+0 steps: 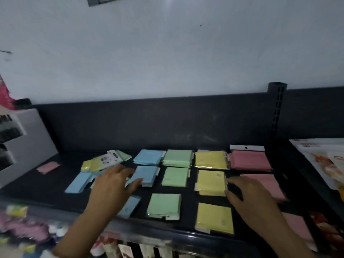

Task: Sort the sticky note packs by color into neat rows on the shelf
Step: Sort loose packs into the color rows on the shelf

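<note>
One grey box [33, 146] left of heap [104, 162]; left hand [113, 183] grip wide, right hand [249, 194] unclear.

To your left stands a grey display box [31, 138] holding dark items [9, 131]. To your right lies a white printed pack [325, 161], beside a black slotted post [277, 112].

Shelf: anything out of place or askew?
Yes. A lone pink pack lies far left, away from the pink column on the right. Beside it, a mixed pile of yellow, green and blue packs lies tilted and overlapping.
</note>
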A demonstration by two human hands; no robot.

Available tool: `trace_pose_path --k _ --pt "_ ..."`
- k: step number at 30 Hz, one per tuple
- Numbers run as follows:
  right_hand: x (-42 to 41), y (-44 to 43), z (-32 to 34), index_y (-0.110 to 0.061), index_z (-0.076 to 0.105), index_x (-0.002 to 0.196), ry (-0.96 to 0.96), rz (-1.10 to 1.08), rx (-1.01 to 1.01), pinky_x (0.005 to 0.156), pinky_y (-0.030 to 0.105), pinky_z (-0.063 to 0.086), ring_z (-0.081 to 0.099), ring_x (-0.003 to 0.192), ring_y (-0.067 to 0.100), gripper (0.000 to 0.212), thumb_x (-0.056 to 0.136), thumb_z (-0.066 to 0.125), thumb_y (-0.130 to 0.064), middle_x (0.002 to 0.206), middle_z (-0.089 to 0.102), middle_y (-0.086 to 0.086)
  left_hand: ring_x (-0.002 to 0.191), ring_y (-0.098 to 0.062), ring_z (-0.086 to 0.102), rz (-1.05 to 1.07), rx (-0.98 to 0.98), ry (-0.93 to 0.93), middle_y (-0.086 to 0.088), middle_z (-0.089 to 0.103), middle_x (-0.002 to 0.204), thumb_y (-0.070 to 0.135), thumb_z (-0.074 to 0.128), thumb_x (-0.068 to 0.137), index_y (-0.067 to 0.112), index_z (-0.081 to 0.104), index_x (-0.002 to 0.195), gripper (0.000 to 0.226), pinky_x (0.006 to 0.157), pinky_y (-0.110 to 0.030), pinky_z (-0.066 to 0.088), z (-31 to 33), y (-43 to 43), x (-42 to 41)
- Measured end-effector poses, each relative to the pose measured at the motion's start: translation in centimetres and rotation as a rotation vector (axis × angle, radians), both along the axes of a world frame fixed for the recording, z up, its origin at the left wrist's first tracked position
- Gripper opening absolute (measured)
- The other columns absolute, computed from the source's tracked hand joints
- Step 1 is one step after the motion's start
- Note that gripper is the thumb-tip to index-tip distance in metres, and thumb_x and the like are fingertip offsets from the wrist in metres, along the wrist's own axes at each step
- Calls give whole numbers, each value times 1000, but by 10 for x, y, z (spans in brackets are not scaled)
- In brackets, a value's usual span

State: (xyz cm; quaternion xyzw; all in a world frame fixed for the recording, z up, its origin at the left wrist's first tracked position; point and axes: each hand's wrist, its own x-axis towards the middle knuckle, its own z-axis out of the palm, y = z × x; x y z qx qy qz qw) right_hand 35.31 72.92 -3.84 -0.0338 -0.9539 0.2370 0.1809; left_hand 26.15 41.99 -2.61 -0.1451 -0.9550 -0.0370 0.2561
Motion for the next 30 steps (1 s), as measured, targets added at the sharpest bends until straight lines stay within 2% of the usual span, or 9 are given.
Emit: trace_pose_path --k 3,6,10,15,19,21,24,27,30 --pt "-9 -27 1 -26 52 129 5 -4 24 99 24 35 44 122 12 38 91 54 -34 134 52 -8 73 -30 64 102 -27 11 -4 66 82 54 54 75 19 73 89 42 56 -36 50 1 -56 -5" --pt "-24 -69 5 -27 53 128 27 20 58 97 23 35 44 122 12 38 91 54 -35 133 53 -8 76 -29 63 139 4 1 -3 66 87 50 66 76 19 73 92 35 56 -36 50 -6 -100 -11" --pt "-47 -152 7 -25 52 130 24 89 34 101 22 32 41 125 11 40 91 54 -34 134 51 -8 73 -25 62 109 3 -15 -1 66 86 56 51 73 20 72 92 46 55 -32 47 -16 -155 -25" --pt "-81 -259 4 -25 49 132 -9 142 51 103 18 30 40 126 9 42 92 54 -35 137 48 -9 69 -22 62 57 -26 -59 4 62 77 53 63 74 24 72 92 35 51 -29 43 -24 -229 -47" --pt "-106 -323 1 -25 49 132 -30 146 73 102 23 34 41 124 11 41 92 52 -36 135 49 -8 69 -21 62 11 -25 -75 4 62 75 49 74 69 24 72 92 33 51 -33 47 -31 -278 -66" --pt "-117 -348 -1 -24 50 131 -51 135 90 101 25 36 42 123 13 41 93 51 -36 134 51 -7 69 -20 62 -12 -19 -82 5 62 75 53 65 74 25 72 91 34 52 -33 47 -35 -298 -75" --pt "-133 -374 -3 -21 54 127 -70 119 112 97 28 41 47 118 15 37 92 53 -33 129 55 -3 67 -19 62 -64 -19 -97 5 61 73 59 42 76 25 72 90 47 51 -30 47 -36 -316 -88" --pt "-145 -391 -5 -21 54 127 -98 93 157 96 28 42 47 118 15 38 90 55 -33 128 56 -3 71 -18 62 -127 11 -134 6 62 78 61 37 76 26 71 95 52 54 -31 48 -36 -325 -99" --pt "-158 -394 -6 -20 54 123 -112 65 242 92 25 40 49 116 15 38 88 57 -33 124 57 -3 83 -18 62 -199 71 -178 7 63 90 66 33 75 27 68 105 60 64 -33 51 -34 -321 -111"
